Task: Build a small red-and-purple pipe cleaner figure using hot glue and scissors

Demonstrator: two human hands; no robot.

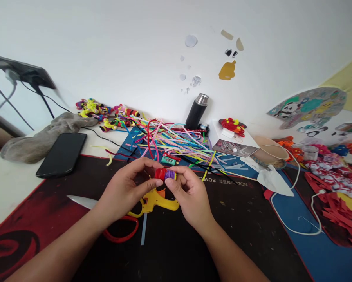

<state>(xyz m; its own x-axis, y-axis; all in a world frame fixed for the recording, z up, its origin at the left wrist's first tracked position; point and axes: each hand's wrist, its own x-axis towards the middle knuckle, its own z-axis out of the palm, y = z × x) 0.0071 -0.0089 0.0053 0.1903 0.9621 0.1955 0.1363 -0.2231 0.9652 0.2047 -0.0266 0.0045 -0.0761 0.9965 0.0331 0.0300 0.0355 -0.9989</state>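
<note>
The left hand (129, 186) and the right hand (192, 194) meet over the dark mat (237, 231), each closed down to a small pinch on one fuzzy red and purple piece (165, 173); the left thumb and fingers grip its red end, the right thumb and fingers its purple end, while the other right fingers curl in behind; holding it from both sides probably keeps so small a thing from twisting, and the thumbs on the near face seem to leave its top in plain sight; just below the hands lies a yellow glue gun (161, 201), perhaps set there to be in easy reach, with a pale stick (144, 229) near it, though whether the two join is hard to tell; red-handled scissors (121, 239) lie partly under the left wrist, the blade pointing away to the left, which looks like simple parking within reach; beyond the hands a loose heap of coloured pipe cleaners (176, 143) spreads along the back, likely as stock; a phone (62, 154) lies farther left of the hands, partly over the mat's edge on the white desk (5, 196)
</note>
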